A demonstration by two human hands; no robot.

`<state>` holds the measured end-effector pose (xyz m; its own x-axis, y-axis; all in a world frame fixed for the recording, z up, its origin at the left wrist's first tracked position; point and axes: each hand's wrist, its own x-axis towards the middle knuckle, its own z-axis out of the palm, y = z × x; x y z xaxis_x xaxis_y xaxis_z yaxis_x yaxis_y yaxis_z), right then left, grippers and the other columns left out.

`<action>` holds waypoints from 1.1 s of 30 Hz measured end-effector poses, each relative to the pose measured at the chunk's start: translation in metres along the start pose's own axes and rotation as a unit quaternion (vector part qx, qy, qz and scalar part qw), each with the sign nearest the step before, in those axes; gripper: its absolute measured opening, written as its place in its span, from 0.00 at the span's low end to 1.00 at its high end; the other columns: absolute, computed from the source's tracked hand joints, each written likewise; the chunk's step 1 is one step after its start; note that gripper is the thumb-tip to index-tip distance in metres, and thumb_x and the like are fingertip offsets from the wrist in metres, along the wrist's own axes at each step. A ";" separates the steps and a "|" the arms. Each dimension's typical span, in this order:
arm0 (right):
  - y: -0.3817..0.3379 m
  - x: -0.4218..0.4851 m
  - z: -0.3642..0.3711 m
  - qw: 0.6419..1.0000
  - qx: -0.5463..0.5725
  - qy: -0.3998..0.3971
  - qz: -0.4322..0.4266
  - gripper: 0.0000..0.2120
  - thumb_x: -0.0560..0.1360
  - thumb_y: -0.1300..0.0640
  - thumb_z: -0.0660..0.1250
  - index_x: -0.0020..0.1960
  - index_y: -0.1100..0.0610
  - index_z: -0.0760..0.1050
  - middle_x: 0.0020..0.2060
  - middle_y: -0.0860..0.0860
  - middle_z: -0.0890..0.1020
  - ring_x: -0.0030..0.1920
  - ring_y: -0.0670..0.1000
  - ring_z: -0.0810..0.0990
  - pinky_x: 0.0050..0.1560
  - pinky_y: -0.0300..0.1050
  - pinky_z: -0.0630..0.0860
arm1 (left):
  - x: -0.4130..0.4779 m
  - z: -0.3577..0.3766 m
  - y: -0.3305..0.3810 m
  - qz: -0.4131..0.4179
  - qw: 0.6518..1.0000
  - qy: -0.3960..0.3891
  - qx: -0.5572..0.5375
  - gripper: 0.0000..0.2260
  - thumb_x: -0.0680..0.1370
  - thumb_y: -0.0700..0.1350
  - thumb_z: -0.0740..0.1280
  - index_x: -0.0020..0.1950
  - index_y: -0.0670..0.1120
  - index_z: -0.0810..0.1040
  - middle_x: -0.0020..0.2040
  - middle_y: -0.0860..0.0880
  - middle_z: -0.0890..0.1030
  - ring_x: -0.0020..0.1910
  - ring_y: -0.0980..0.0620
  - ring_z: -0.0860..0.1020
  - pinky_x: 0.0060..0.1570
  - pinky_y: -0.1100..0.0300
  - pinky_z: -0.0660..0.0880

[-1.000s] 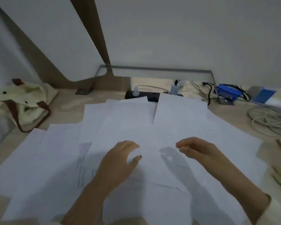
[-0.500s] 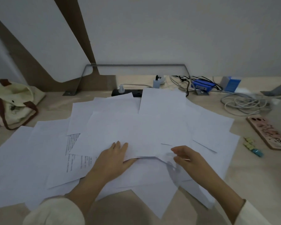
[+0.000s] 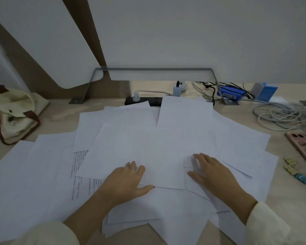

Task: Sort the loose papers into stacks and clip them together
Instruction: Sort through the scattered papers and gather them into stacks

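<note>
Two flat, straight-fingered hands, left hand (image 3: 126, 182) and right hand (image 3: 215, 175), are rested on the loose papers (image 3: 148, 145); these could be creased if dragged while overlapped.

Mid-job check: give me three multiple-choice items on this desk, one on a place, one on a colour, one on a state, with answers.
1. Where do the small clips lie?
A. On the bare desk, right of the papers
B. On top of the pile
C. Clipped onto a sheet

2. What colour is the clip nearest the person?
A. Red
B. Blue
C. Black

3. How do the hands lie?
A. Both flat on the papers
B. Both gripping clips
C. One raised off the desk

Answers:
1 A: they sit on bare wood beside the pile's right edge.
2 B: it is blue; the others look yellowish.
3 A: the left hand and right hand rest on sheets, fingers straight.
</note>
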<state>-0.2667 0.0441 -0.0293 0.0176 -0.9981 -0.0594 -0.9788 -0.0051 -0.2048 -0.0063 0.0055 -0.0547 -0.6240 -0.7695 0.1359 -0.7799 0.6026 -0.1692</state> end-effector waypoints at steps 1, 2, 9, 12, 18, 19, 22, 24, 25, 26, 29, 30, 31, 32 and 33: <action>0.000 0.001 0.002 1.000 -0.013 0.001 -0.001 0.28 0.77 0.42 0.56 0.72 0.54 0.58 0.68 0.50 0.68 0.66 0.50 0.70 0.59 0.41 0.70 | 0.000 0.005 -0.001 0.010 1.000 0.002 0.007 0.25 0.73 0.63 0.52 0.39 0.46 0.79 0.31 0.48 0.80 0.25 0.52 0.77 0.17 0.65 0.66; 0.001 0.002 0.006 1.000 -0.028 0.004 -0.001 0.26 0.77 0.43 0.57 0.71 0.55 0.60 0.66 0.51 0.71 0.63 0.51 0.72 0.57 0.41 0.72 | 0.000 0.010 -0.002 0.022 1.000 0.011 0.014 0.22 0.71 0.61 0.54 0.39 0.46 0.79 0.31 0.47 0.80 0.25 0.52 0.77 0.16 0.65 0.66; 0.005 0.014 0.017 0.990 -0.112 0.078 -0.029 0.15 0.57 0.62 0.77 0.41 0.58 0.77 0.30 0.51 0.79 0.26 0.49 0.77 0.22 0.36 0.58 | -0.006 0.007 -0.005 0.038 0.997 0.060 0.037 0.20 0.66 0.56 0.56 0.47 0.50 0.82 0.39 0.46 0.85 0.32 0.55 0.82 0.21 0.67 0.73; 0.001 0.011 0.008 0.988 -0.143 0.046 -0.038 0.17 0.58 0.65 0.77 0.45 0.59 0.78 0.37 0.53 0.80 0.32 0.50 0.80 0.25 0.38 0.63 | -0.011 0.006 -0.009 0.056 0.995 0.069 0.043 0.22 0.67 0.59 0.56 0.49 0.49 0.81 0.42 0.45 0.86 0.37 0.53 0.84 0.21 0.67 0.74; 0.009 0.014 -0.011 0.995 -0.075 0.059 -0.016 0.16 0.76 0.62 0.55 0.60 0.51 0.71 0.53 0.49 0.80 0.53 0.51 0.79 0.48 0.42 0.72 | -0.009 0.011 -0.010 0.065 0.991 0.102 0.057 0.17 0.70 0.52 0.56 0.52 0.46 0.75 0.41 0.45 0.85 0.34 0.52 0.83 0.19 0.66 0.72; 0.010 0.013 -0.015 0.995 -0.066 0.072 -0.013 0.15 0.76 0.61 0.55 0.60 0.50 0.71 0.52 0.48 0.80 0.52 0.50 0.79 0.47 0.41 0.72 | -0.011 0.013 -0.011 0.059 0.991 0.108 0.052 0.19 0.73 0.55 0.54 0.51 0.47 0.79 0.43 0.46 0.86 0.37 0.53 0.84 0.21 0.67 0.74; 0.014 0.012 -0.016 0.992 -0.047 0.114 0.004 0.14 0.78 0.61 0.54 0.58 0.50 0.72 0.50 0.48 0.81 0.50 0.50 0.79 0.43 0.41 0.71 | -0.017 0.010 -0.006 0.034 0.990 0.125 0.060 0.29 0.79 0.59 0.45 0.49 0.47 0.83 0.45 0.46 0.86 0.39 0.54 0.84 0.21 0.67 0.74; 0.014 0.010 -0.017 0.990 -0.029 0.141 0.015 0.13 0.79 0.60 0.53 0.57 0.51 0.73 0.49 0.49 0.82 0.48 0.51 0.80 0.41 0.43 0.71 | -0.015 0.008 -0.003 0.030 0.992 0.110 0.049 0.24 0.77 0.57 0.52 0.48 0.44 0.83 0.41 0.44 0.85 0.34 0.52 0.83 0.17 0.66 0.72; 0.013 0.009 -0.017 0.987 -0.012 0.156 0.020 0.13 0.79 0.59 0.52 0.57 0.51 0.74 0.48 0.49 0.82 0.47 0.52 0.80 0.41 0.43 0.72 | -0.014 0.007 0.001 0.025 0.993 0.102 0.051 0.21 0.74 0.54 0.55 0.48 0.43 0.83 0.39 0.43 0.85 0.31 0.51 0.82 0.16 0.66 0.70; 0.011 0.008 -0.019 0.985 0.011 0.170 0.026 0.13 0.80 0.59 0.52 0.56 0.52 0.75 0.47 0.50 0.83 0.46 0.53 0.80 0.41 0.44 0.72 | -0.012 0.008 0.004 0.022 0.993 0.107 0.054 0.19 0.71 0.51 0.57 0.49 0.42 0.81 0.37 0.42 0.84 0.29 0.50 0.81 0.15 0.66 0.68; 0.008 0.003 -0.025 0.976 0.065 0.205 0.036 0.12 0.80 0.58 0.54 0.54 0.56 0.76 0.42 0.52 0.83 0.42 0.55 0.80 0.40 0.46 0.73 | -0.010 0.008 0.013 0.008 0.992 0.125 0.032 0.16 0.62 0.41 0.68 0.49 0.41 0.72 0.29 0.46 0.80 0.24 0.52 0.77 0.14 0.66 0.64; 0.008 0.002 -0.027 0.974 0.077 0.210 0.038 0.12 0.80 0.57 0.54 0.53 0.56 0.76 0.39 0.52 0.81 0.39 0.55 0.79 0.38 0.45 0.72 | -0.010 0.010 0.015 -0.003 0.993 0.114 0.012 0.19 0.58 0.39 0.72 0.47 0.42 0.73 0.28 0.48 0.79 0.22 0.53 0.76 0.14 0.67 0.63; 0.007 0.001 -0.031 0.972 0.088 0.214 0.038 0.11 0.80 0.57 0.54 0.52 0.57 0.75 0.36 0.51 0.79 0.37 0.54 0.77 0.36 0.44 0.70 | -0.011 0.007 0.017 -0.029 0.995 0.097 -0.006 0.20 0.55 0.38 0.76 0.44 0.43 0.75 0.28 0.50 0.78 0.21 0.55 0.75 0.14 0.68 0.62; 0.007 -0.001 -0.035 0.969 0.105 0.222 0.038 0.11 0.80 0.57 0.54 0.51 0.57 0.75 0.36 0.51 0.77 0.35 0.54 0.75 0.35 0.43 0.68 | -0.011 -0.002 0.019 -0.067 0.993 0.090 -0.032 0.17 0.55 0.38 0.79 0.39 0.45 0.78 0.27 0.51 0.78 0.20 0.56 0.73 0.15 0.69 0.61; 0.006 -0.003 -0.040 0.964 0.130 0.229 0.038 0.10 0.80 0.57 0.55 0.51 0.57 0.75 0.36 0.50 0.77 0.35 0.53 0.74 0.36 0.43 0.67 | -0.012 -0.012 0.020 -0.117 0.986 0.089 -0.078 0.13 0.58 0.39 0.80 0.35 0.45 0.78 0.26 0.52 0.77 0.19 0.57 0.72 0.16 0.69 0.60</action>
<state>-0.2807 0.0442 0.0088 -0.2019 -0.9177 0.3421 -0.8888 0.0250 -0.4576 -0.0153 0.0295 -0.0479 -0.4138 -0.8505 0.3247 -0.8930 0.4485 0.0367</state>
